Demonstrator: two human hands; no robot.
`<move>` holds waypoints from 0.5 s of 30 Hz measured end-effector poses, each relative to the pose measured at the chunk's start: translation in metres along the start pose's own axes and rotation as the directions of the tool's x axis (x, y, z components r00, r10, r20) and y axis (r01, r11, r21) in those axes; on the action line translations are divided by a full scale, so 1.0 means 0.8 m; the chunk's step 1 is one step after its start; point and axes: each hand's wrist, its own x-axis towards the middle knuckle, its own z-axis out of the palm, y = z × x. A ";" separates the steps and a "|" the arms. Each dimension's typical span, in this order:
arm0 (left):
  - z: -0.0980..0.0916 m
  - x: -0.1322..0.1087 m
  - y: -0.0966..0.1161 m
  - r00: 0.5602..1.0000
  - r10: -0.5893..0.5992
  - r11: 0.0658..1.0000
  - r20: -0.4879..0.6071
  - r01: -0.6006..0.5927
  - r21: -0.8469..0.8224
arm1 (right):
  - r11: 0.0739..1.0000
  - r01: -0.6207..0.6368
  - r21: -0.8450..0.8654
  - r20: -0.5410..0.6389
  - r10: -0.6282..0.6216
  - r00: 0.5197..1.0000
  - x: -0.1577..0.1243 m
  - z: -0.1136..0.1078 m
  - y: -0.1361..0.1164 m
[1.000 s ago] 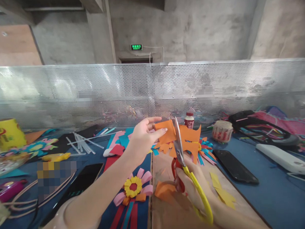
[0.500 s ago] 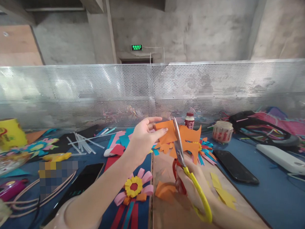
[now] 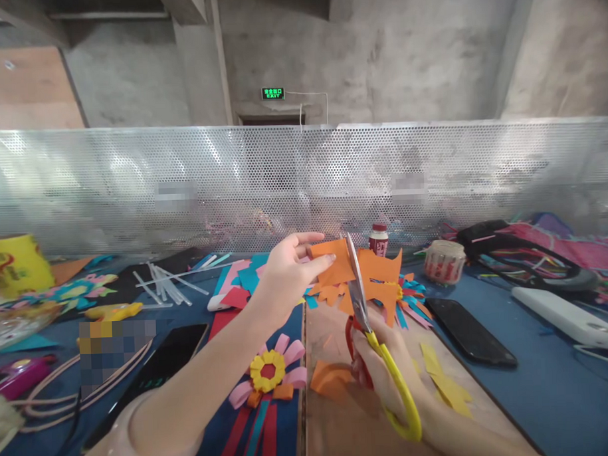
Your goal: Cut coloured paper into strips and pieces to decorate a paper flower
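My left hand [image 3: 290, 268] pinches a small orange piece of paper [image 3: 331, 261] between thumb and fingers, held up above the board. Wrapped around the handles of a pair of scissors [image 3: 357, 289], with one yellow and one red grip, is my right hand [image 3: 381, 352]. The blades point up and stand right at the paper's right edge. Behind the scissors are larger cut orange sheets [image 3: 382, 272]. Below my left forearm lies a paper flower [image 3: 267, 371] with a yellow ring, pink loops and red and blue tails.
A wooden board [image 3: 335, 426] lies under the hands, with yellow paper strips [image 3: 445, 379] on it. Phones [image 3: 470, 332] flank both sides. A glass jar [image 3: 443, 262] and a small bottle [image 3: 378, 240] stand behind. Glue sticks [image 3: 169, 284] and a yellow glue gun [image 3: 113, 312] lie left.
Almost nothing differs. Both hands keep their places, and the scissor blades look slightly closer together at the orange paper's edge.
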 end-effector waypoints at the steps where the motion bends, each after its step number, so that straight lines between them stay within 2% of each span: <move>1: 0.000 0.000 0.000 1.000 0.002 1.000 0.002 -0.002 0.001 | 1.000 0.005 -0.006 -0.004 -0.005 1.000 0.000 0.000 0.000; 15: 0.001 -0.002 0.001 1.000 -0.008 1.000 0.002 0.008 0.018 | 0.999 -0.048 -0.005 0.015 0.048 0.999 -0.003 -0.002 0.007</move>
